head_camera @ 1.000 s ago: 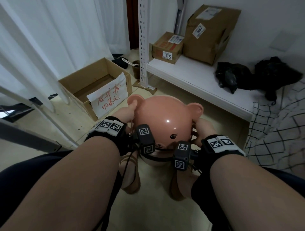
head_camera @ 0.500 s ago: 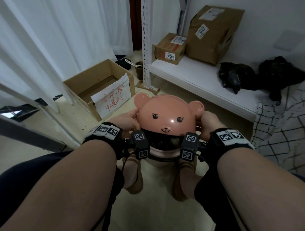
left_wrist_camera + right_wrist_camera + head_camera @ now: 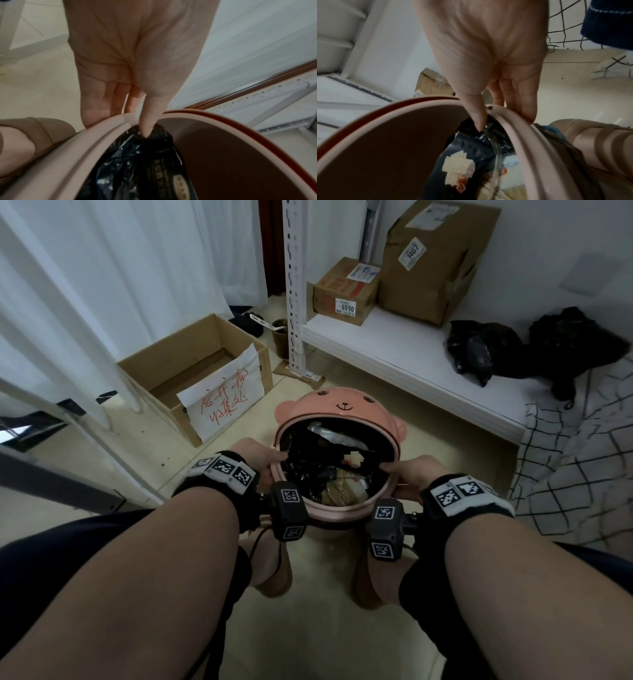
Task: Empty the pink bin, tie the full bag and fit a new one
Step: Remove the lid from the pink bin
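Observation:
The pink bear-faced bin stands on the floor between my feet, its domed lid tipped back and open. Inside is a black bag full of wrappers and paper rubbish. My left hand pinches the left rim, with its thumb pressed on the black bag and its fingers outside. My right hand pinches the right rim the same way, its thumb on the bag's edge.
An open cardboard box with a handwritten paper sign sits on the floor at left. A low white shelf behind the bin carries two cartons and black bags. Checked cloth lies right, a curtain left.
The bear lid has swung up and back from shut to open, baring the black bag. Both hands have slid from the lid's sides to the bin's rim.

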Tool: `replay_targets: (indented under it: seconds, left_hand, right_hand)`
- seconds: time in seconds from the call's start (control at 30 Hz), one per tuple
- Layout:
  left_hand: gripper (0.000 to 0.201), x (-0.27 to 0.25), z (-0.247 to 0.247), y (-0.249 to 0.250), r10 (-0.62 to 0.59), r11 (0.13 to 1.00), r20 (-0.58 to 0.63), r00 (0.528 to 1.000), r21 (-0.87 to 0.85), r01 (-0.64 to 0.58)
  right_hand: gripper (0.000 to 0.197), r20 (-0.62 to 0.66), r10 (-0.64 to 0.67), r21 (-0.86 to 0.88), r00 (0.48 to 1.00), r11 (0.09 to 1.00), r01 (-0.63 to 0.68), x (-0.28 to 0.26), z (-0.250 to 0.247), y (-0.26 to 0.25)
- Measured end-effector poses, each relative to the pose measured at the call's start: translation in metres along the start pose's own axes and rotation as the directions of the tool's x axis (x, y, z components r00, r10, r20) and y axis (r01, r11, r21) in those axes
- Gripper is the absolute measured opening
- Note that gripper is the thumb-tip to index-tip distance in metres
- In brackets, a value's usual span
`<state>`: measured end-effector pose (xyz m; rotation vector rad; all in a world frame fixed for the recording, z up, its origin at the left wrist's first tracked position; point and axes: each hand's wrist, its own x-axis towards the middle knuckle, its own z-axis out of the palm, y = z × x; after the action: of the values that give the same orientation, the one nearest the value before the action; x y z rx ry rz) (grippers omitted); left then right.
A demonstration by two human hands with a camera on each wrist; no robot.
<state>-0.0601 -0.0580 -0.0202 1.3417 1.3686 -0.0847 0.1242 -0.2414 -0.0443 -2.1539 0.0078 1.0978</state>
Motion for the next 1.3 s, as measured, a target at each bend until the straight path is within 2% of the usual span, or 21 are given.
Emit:
replay_targets:
  seconds: [0.07, 0.13, 0.27, 0.4, 0.47, 0.57, 0.63, 0.7, 0.77, 0.87, 0.93, 1.0, 1.1, 1.23, 1.3]
  left_hand:
    - [0.030, -0.003, 0.004, -0.001, 0.002, 1.000, -0.037, 0.999, -0.003, -0.002]
    - [0.023, 0.000, 0.004, -0.004, 0.015, 1.000, -0.060, 0.998, 0.006, -0.014]
    - [0.018, 0.005, 0.007, -0.005, 0.037, 0.999, -0.018, 0.999, 0.013, -0.036]
    - [0.022, 0.006, 0.006, -0.002, 0.040, 0.992, -0.059, 0.997, 0.120, -0.033]
    - [0.019, 0.003, 0.006, -0.002, 0.053, 0.985, -0.075, 0.996, 0.166, -0.040]
    - [0.025, -0.005, 0.006, 0.002, 0.075, 0.959, -0.082, 0.994, 0.278, -0.050]
    - [0.027, -0.005, 0.007, 0.004, 0.086, 0.956, -0.067, 0.994, 0.287, -0.063]
    - [0.026, -0.006, 0.007, 0.007, 0.090, 0.960, -0.067, 0.994, 0.272, -0.068]
    - [0.025, -0.006, 0.008, 0.009, 0.093, 0.959, -0.072, 0.993, 0.276, -0.069]
    - [0.030, -0.006, 0.010, 0.013, 0.101, 0.938, -0.092, 0.991, 0.341, -0.064]
    - [0.033, -0.006, 0.009, 0.018, 0.133, 0.916, -0.121, 0.984, 0.394, -0.075]
    - [0.027, -0.004, 0.006, 0.025, 0.185, 0.918, -0.124, 0.975, 0.375, -0.126]
    - [0.020, -0.004, 0.004, 0.033, 0.221, 0.931, -0.146, 0.964, 0.328, -0.163]
    - [0.027, -0.003, 0.001, 0.039, 0.269, 0.945, -0.136, 0.953, 0.230, -0.234]
    - [0.027, -0.008, -0.003, 0.044, 0.264, 0.956, -0.125, 0.956, 0.163, -0.242]
  right_hand:
    - [0.028, -0.004, -0.017, -0.034, 1.000, 0.999, 0.017, 0.008, 0.003, 0.004]
    - [0.021, -0.031, -0.028, -0.067, 0.999, 0.997, 0.026, -0.003, 0.006, -0.001]
    - [0.019, -0.050, -0.058, -0.147, 0.997, 0.988, 0.050, -0.006, 0.009, -0.007]
    - [0.023, -0.088, -0.077, -0.231, 0.993, 0.972, 0.055, -0.018, 0.010, -0.011]
    - [0.032, -0.100, -0.080, -0.232, 0.992, 0.971, 0.055, -0.022, 0.011, -0.012]
    - [0.020, -0.095, -0.083, -0.254, 0.992, 0.965, 0.056, -0.025, 0.011, -0.013]
    - [0.020, -0.071, -0.078, -0.238, 0.994, 0.970, 0.059, -0.026, 0.012, -0.015]
    - [0.035, -0.036, -0.078, -0.190, 0.996, 0.979, 0.070, -0.022, 0.011, -0.016]
    - [0.032, -0.022, -0.090, -0.193, 0.996, 0.978, 0.084, -0.016, 0.009, -0.015]
    - [0.020, -0.061, -0.120, -0.205, 0.991, 0.973, 0.105, -0.020, 0.008, -0.019]
    - [0.028, -0.097, -0.147, -0.227, 0.984, 0.966, 0.122, -0.021, 0.006, -0.023]
    - [0.036, -0.143, -0.179, -0.229, 0.973, 0.963, 0.143, -0.025, 0.003, -0.029]
    - [0.031, -0.211, -0.235, -0.224, 0.949, 0.956, 0.187, -0.034, -0.003, -0.038]
    - [0.029, -0.257, -0.304, -0.166, 0.917, 0.949, 0.268, -0.036, -0.012, -0.048]
    - [0.025, -0.225, -0.303, -0.162, 0.926, 0.949, 0.272, -0.041, -0.016, -0.053]
